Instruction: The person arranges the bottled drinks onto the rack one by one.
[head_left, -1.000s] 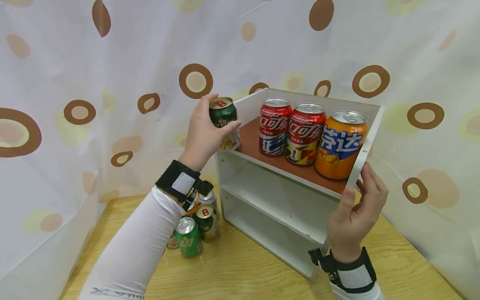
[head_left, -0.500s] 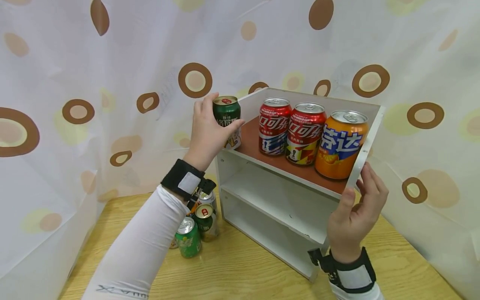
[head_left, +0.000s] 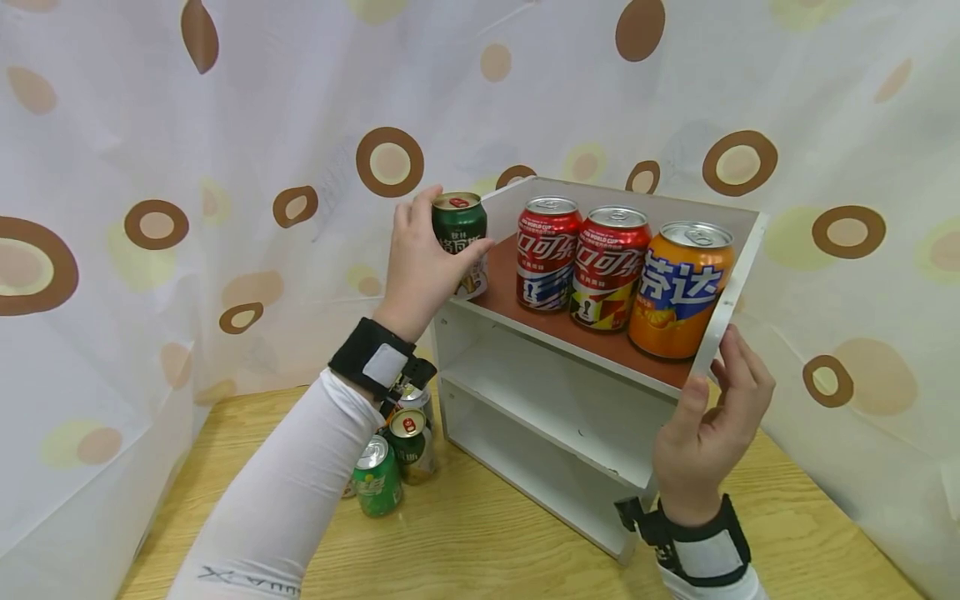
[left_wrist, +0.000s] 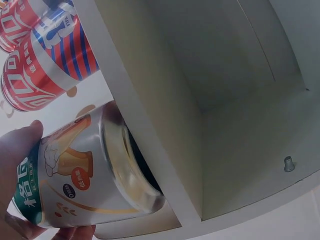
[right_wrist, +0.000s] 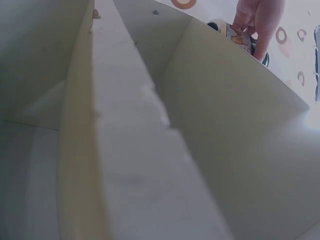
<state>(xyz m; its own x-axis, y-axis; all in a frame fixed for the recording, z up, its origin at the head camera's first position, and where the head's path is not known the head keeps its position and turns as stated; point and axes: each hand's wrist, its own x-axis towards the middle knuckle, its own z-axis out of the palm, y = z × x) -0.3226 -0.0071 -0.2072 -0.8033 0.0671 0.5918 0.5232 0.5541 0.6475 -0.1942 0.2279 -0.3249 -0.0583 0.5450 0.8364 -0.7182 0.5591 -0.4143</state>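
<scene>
Against a dotted backdrop (head_left: 262, 100), the left hand (head_left: 417, 267) grasped a green can (head_left: 459, 221) at the top front-left corner of a white shelf (head_left: 555, 392) whose right edge the right hand (head_left: 708, 442) gripped, and an early release so near the rim could have tipped it off

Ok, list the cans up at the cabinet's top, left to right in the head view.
Green can in the left hand → red can with blue stripes → red can with yellow patches → orange can.

Green-silver can (head_left: 460, 223), roughly upright, at upper left of white shelf (head_left: 570, 348)
</scene>
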